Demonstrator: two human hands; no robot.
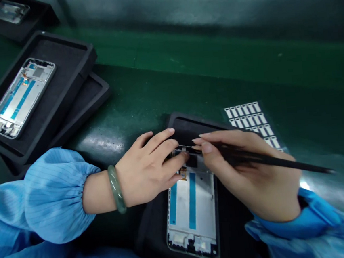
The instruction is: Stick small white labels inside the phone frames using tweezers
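Glossy dark-green bench (155,86).
Bears skewed stack of black rectangular trays (64,54), left; far black tray (25,31), behind; near black tray (190,125), centre; translucent sheet of white labels (250,119), right.

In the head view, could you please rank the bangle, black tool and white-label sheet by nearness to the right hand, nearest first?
1. Black tool: held in the right hand.
2. White-label sheet: just beyond the hand, partly hidden.
3. Bangle: on the left wrist.

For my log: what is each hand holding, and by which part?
Right hand: a black tool, pinched near its tip end. Left hand: at the upper end of the phone frame; whether it grips cannot be told.
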